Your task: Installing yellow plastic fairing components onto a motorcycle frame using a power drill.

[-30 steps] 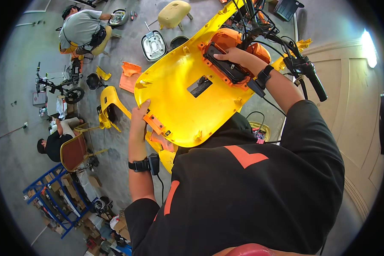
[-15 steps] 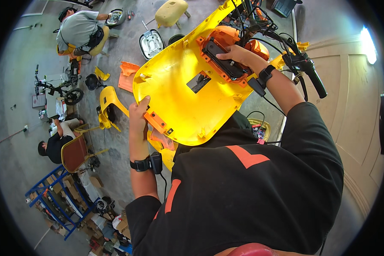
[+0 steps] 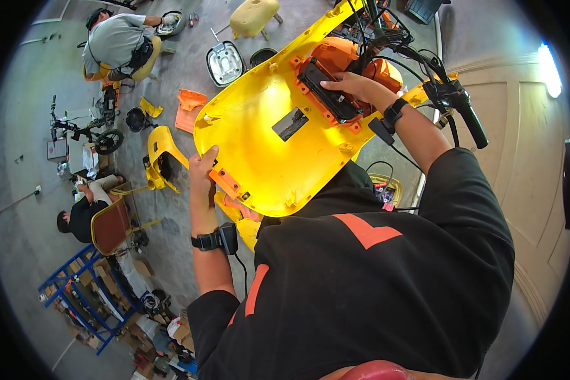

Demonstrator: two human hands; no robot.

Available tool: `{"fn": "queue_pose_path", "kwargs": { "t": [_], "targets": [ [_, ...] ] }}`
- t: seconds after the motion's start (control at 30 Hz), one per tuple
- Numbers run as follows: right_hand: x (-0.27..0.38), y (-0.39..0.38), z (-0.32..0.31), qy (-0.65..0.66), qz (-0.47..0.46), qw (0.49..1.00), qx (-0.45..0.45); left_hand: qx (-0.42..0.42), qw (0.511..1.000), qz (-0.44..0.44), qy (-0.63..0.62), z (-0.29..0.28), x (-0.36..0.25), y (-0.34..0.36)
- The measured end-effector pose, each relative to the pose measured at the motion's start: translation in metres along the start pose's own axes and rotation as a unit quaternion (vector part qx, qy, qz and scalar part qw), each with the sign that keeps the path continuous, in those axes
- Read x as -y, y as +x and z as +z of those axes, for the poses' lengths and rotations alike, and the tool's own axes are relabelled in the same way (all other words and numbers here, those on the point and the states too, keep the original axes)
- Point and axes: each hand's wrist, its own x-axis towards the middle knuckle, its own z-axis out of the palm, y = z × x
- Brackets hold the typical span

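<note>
Panel: yellow, curved, large; spanning between the hands, its inner face turning toward the wearer (image 3: 259, 152).
Left hand (image 3: 202, 163): closing on the panel's near-left edge, thumb lying on the inner face.
Right hand (image 3: 354, 85): resting half-curled on a black part (image 3: 328, 98); whether it is gripping, I cannot tell.
Orange housing (image 3: 339, 50): surrounding the black part, beneath the right hand.
Orange strip (image 3: 227, 182): sitting just right of the left hand.
Step, as I am judging it: steadying the panel while handling the black part; the next move is calling for firm left-hand support.
Markings: a dark rectangle (image 3: 290, 124) is showing between the hands, label or opening unclear; no writing is reading legibly.
Handlebar grip (image 3: 467, 117): standing out right of the right hand.
Stool (image 3: 254, 18): standing beyond both hands.
</note>
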Motion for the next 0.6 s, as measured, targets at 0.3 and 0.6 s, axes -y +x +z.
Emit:
{"fn": "queue_pose_path", "kwargs": {
  "t": [0.3,0.6],
  "targets": [
    [-0.008,0.001,-0.007,0.087,0.040,0.978,0.187,-0.007,1.000,0.013,-0.014,-0.001,-0.012,-0.002],
    [0.002,-0.003,0.009,0.079,-0.009,0.992,0.099,-0.005,0.999,0.008,0.032,0.016,-0.034,-0.009]
  ]
}}
